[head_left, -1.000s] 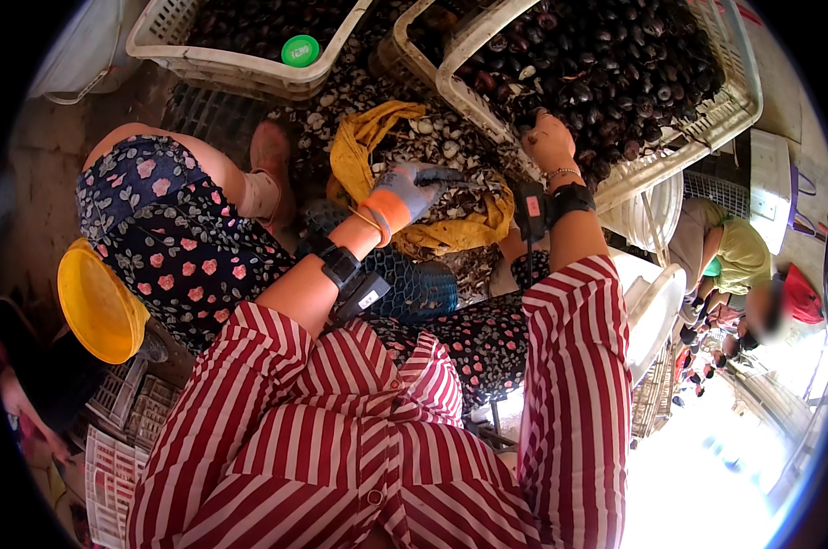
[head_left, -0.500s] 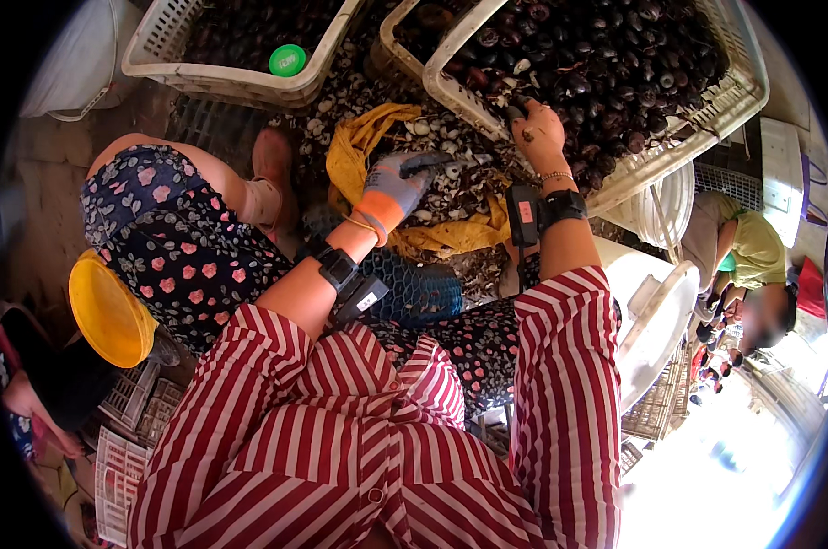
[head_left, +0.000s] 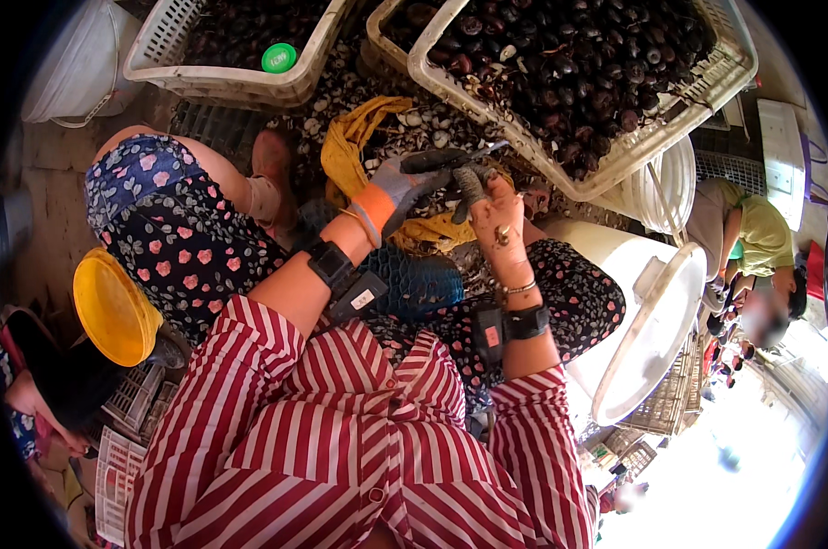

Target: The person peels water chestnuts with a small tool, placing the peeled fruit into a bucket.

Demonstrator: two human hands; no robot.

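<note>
Knife [head_left: 441, 160] — gripped in our gloved left hand [head_left: 405, 188] — meets a dark shell pinched closed in our bare right hand [head_left: 496, 220], below the white basket [head_left: 542, 151] of dark shellfish.

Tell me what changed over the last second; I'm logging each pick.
The right hand drew back from the crate of dark shells to meet the gloved left hand, both now on a dark shell. The left grip stayed closed; the yellow cloth stayed put.

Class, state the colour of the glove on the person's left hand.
Grey with an orange cuff, seen in the head view: glove.
</note>
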